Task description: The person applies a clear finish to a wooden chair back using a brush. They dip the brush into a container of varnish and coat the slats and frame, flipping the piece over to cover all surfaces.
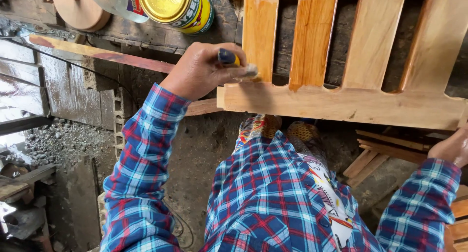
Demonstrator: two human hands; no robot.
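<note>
My left hand (pixel 200 71) is closed around a small brush (pixel 241 66) with a blue and yellow handle. Its pale bristles press on the near rail of a slatted wooden frame (pixel 341 103), at the rail's left end. The two left slats look glossy and orange; the slats to the right are paler and dull. My right hand (pixel 451 147), partly cut off by the picture's edge, grips the frame's near right corner from below. Both arms wear blue and red plaid sleeves.
A yellow tin can (pixel 178 8) with a gold lid and a clear plastic bottle (pixel 114 1) stand beyond the frame's left end, beside a round wooden piece (pixel 80 13). A reddish plank (pixel 97 52) runs diagonally. Wooden offcuts (pixel 375 154) lie under the frame; gravel (pixel 58 140) lies at left.
</note>
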